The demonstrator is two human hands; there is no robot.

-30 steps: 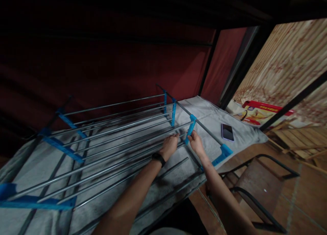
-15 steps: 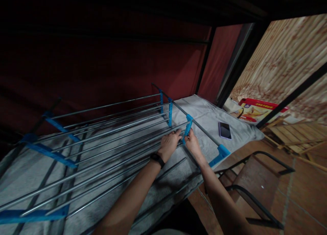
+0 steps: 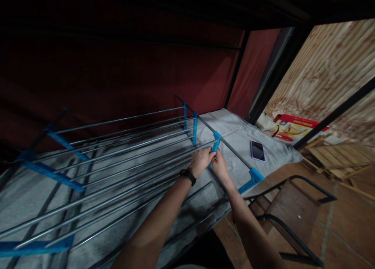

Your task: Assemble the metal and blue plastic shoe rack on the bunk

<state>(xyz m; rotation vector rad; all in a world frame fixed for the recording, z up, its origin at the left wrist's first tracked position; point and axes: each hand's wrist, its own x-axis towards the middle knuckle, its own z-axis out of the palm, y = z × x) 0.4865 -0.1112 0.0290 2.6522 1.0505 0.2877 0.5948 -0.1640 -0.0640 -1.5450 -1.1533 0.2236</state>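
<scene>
Blue bracket: in the head view, this plastic bracket point(image 3: 216, 142) stood at the right end of the rack, its top seated on the end tube and its lower part behind the fingers.
Bracket's long axis: sloped down from the tube towards the person and slightly leftward, crosswise to the rods.
Bearing from the hands: directly between them and just beyond; neither hand was clearly the nearer, the left lying on the rod side and the right on the outer side.
Left hand: the hand point(image 3: 202, 159), wearing a black wristband point(image 3: 188, 177), had its fingers bunched against the bracket's lower part. Whether they pinched it or a rod end, I could not tell.
Right hand: the hand point(image 3: 220, 164) had thumb and curled fingers pinching the bracket's outer side, fingertips partly hidden and touching the left hand's.
Rack: the steel-rod rack point(image 3: 129, 149) ran lengthwise from left to right, with rods on the person's left.
End tube: the grey tube point(image 3: 236, 153) passed beyond the hands to a blue corner fitting point(image 3: 256, 175).
Blanket: the grey cloth point(image 3: 234, 122) lay beneath everything.
Phone: the handset point(image 3: 258, 150) rested on the blanket, right of the tube, apart from both hands.
Chair: a metal-framed chair point(image 3: 293, 202) stood at the right, below blanket level.
</scene>
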